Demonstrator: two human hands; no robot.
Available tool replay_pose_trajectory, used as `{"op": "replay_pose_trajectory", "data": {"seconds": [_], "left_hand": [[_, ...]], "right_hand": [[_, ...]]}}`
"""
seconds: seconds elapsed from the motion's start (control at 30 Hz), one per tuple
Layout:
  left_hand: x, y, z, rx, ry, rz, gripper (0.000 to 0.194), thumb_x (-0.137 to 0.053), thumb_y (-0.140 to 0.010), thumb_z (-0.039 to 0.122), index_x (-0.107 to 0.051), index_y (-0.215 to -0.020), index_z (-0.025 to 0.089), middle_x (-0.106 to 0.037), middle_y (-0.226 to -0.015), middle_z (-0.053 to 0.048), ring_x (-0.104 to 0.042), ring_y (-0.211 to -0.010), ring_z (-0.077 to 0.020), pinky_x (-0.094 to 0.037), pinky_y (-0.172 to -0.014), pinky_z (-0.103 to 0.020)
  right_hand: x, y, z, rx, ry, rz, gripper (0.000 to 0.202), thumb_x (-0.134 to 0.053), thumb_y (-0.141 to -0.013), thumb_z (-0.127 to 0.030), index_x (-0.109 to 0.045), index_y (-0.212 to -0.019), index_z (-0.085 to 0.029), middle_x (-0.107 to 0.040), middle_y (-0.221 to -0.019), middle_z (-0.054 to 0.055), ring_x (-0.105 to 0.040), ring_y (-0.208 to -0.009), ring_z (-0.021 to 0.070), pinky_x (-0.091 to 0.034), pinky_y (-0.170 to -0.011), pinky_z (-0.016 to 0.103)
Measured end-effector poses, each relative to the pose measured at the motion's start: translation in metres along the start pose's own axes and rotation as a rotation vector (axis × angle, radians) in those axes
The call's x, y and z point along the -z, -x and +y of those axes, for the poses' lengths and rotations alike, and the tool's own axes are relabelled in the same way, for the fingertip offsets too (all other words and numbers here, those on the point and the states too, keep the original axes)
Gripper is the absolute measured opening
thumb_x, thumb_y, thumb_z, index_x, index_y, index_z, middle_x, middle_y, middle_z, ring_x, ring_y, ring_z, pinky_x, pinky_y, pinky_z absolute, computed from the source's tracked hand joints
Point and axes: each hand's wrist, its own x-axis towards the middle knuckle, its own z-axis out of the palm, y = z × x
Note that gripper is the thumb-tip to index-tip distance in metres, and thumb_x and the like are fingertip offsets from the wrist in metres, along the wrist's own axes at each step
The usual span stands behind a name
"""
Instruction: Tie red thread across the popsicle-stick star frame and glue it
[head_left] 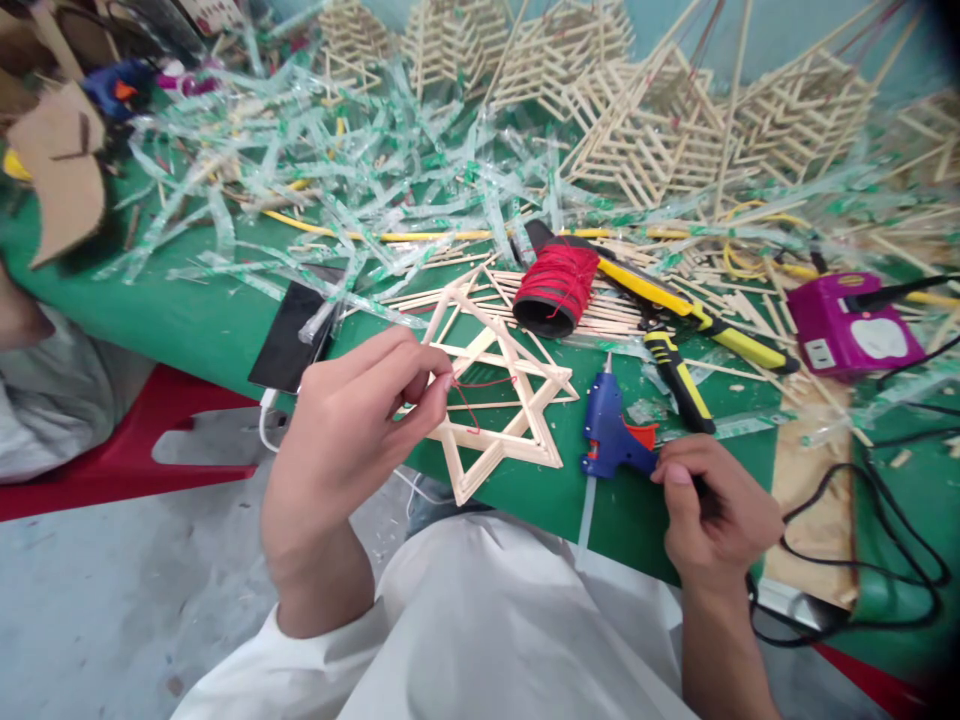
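Note:
My left hand (367,420) is closed in a pinch on a thin red string (487,382), whose strands run over a star-shaped frame of wooden sticks (517,440). The frame lies on the green table, just beyond my fingertips. At the right, my right hand (712,500) has its fingers curled on the handle end of a blue glue gun (609,420) with an orange trigger. Its nozzle points away from me, and a clear glue stick (588,515) sticks out at the back. A spool of red string (556,290) lies behind the star.
Yellow-black pliers (679,380) and a utility knife (690,310) lie beyond the glue gun. A purple box (855,325) with black cords stands right. Plastic strips (360,150) and stacked stick stars (652,130) fill the back. A phone (292,335) lies left; another person's sleeve (45,400) shows.

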Motion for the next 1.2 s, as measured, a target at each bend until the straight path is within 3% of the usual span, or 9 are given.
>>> {"op": "replay_pose_trajectory", "data": {"seconds": [1.2], "left_hand": [[-0.0003,0.0018,0.0024,-0.047,-0.079,0.003,0.017,-0.055,-0.094,0.005,-0.059,-0.086,0.019,-0.054,-0.072,0.004,-0.046,-0.059,-0.0057,-0.035,-0.054,-0.019]], "right_hand": [[0.0001,0.0015,0.0012,-0.009,0.005,0.005,0.018,-0.058,-0.091,-0.012,-0.059,-0.074,-0.02,-0.058,-0.069,0.001,-0.057,-0.064,0.0157,-0.042,-0.058,0.031]]}}
